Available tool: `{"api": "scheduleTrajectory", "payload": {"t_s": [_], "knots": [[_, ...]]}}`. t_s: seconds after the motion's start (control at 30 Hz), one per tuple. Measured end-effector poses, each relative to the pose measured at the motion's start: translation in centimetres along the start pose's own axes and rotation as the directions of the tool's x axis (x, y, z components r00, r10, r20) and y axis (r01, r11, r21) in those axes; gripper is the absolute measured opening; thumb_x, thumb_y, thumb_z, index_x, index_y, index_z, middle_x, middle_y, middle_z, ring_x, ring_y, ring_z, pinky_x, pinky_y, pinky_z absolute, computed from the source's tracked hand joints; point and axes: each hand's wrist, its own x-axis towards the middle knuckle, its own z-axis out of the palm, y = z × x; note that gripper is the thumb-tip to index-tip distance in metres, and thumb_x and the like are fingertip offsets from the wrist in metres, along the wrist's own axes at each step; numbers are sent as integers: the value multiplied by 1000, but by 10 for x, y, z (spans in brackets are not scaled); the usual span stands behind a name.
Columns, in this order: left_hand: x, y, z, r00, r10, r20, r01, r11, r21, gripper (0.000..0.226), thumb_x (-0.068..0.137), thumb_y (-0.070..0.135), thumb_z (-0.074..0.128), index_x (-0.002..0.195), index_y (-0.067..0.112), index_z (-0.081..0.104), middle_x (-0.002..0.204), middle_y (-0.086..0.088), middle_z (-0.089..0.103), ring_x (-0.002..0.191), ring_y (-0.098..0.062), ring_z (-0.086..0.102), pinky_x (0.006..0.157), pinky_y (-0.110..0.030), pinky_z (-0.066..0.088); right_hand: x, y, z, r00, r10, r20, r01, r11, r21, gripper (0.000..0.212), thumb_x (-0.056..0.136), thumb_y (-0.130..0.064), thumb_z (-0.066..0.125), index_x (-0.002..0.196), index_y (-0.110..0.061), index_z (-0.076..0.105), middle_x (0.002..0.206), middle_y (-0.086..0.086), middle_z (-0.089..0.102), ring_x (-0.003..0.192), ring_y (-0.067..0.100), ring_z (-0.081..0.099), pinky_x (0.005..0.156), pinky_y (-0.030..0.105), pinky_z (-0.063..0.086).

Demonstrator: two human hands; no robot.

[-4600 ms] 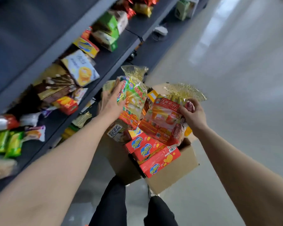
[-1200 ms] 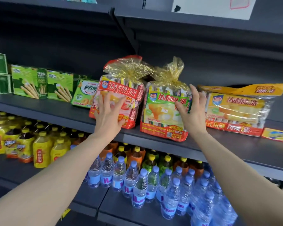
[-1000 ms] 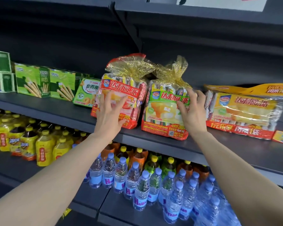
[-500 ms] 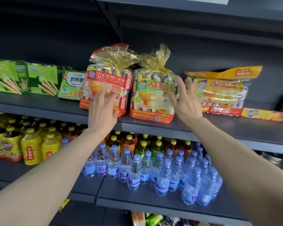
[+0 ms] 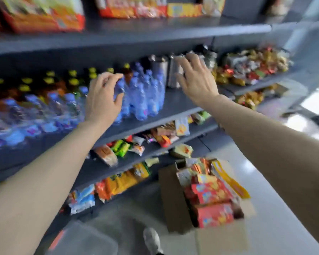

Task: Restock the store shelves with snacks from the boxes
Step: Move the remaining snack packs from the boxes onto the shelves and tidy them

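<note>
My left hand (image 5: 103,98) and my right hand (image 5: 195,80) hang in the air in front of the drinks shelf, both empty with loosely spread fingers. The two snack bags I handled, blurred, stand on the upper shelf (image 5: 136,34) at the top left (image 5: 44,15). Down on the floor a brown cardboard box (image 5: 173,199) holds red snack boxes (image 5: 212,214) and several other packets. The view is motion-blurred.
Water bottles (image 5: 144,96) and tea bottles (image 5: 50,83) fill the middle shelf, with metal cans (image 5: 171,72) behind my right hand. Lower shelves carry loose snack packets (image 5: 122,148). A clear plastic bin (image 5: 81,240) and my shoe (image 5: 152,240) are at the bottom. Shiny floor lies to the right.
Both hands have let go of the two snack bags, which stay on the upper shelf. My hands have come down and my view has swung down and right toward the box.
</note>
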Motion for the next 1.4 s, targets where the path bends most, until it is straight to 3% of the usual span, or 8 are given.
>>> {"api": "scheduleTrajectory", "payload": {"t_s": [0.17,0.33,0.57,0.67,0.87,1.03,1.17,1.4], "knots": [[-43,55,94,979,33,202,-8,992,-124,48,87,15,65,134,18,54,131,-10,53,120,-34,48,102,-41,37,-125,78,16,972,196,130,-187,979,-83,48,103,-35,40,145,-13,44,140,20,46,120,42,48,90,51,46],[-80,99,185,913,126,388,-54,980,-190,44,88,15,66,131,16,57,127,-8,55,116,-32,49,101,-39,39,-238,140,49,889,416,194,-404,909,-100,44,100,-32,47,140,-13,48,129,19,51,110,42,52,83,50,50],[-118,138,306,739,142,658,-1,978,-210,42,91,18,65,132,20,57,128,-3,55,121,-27,47,101,-39,40,-350,206,106,641,647,414,-651,743,-154,48,103,-43,42,146,-22,40,142,15,42,120,38,48,96,48,45],[-135,146,351,653,132,746,11,983,-183,42,92,21,65,133,23,56,130,-1,54,122,-25,46,99,-39,41,-387,230,132,475,733,486,-755,623,-202,49,102,-48,41,148,-30,34,147,10,36,122,35,46,92,49,49],[-173,151,433,477,107,872,32,990,-139,46,92,23,65,137,21,54,135,-2,53,125,-24,44,104,-37,40,-445,251,192,239,793,561,-849,451,-275,54,101,-40,53,150,-27,34,149,11,36,128,36,42,96,51,47],[-205,148,499,334,131,933,8,990,-142,50,96,32,61,142,25,46,143,1,46,134,-19,38,106,-34,40,-495,246,237,100,769,632,-879,365,-306,68,94,-33,65,150,-31,28,152,10,32,132,37,42,97,54,48],[-228,149,563,247,179,952,-46,984,-173,55,96,36,59,146,25,39,145,1,43,135,-17,38,104,-33,42,-533,237,270,31,773,634,-863,341,-374,77,91,-34,71,153,-26,26,152,9,32,129,33,43,97,49,49],[-252,150,649,102,261,960,-207,949,-237,65,94,43,60,150,24,31,151,-4,37,139,-25,34,110,-39,36,-559,247,319,93,711,697,-774,492,-398,81,90,-12,69,156,-26,25,164,6,21,148,33,22,110,50,40]]}}
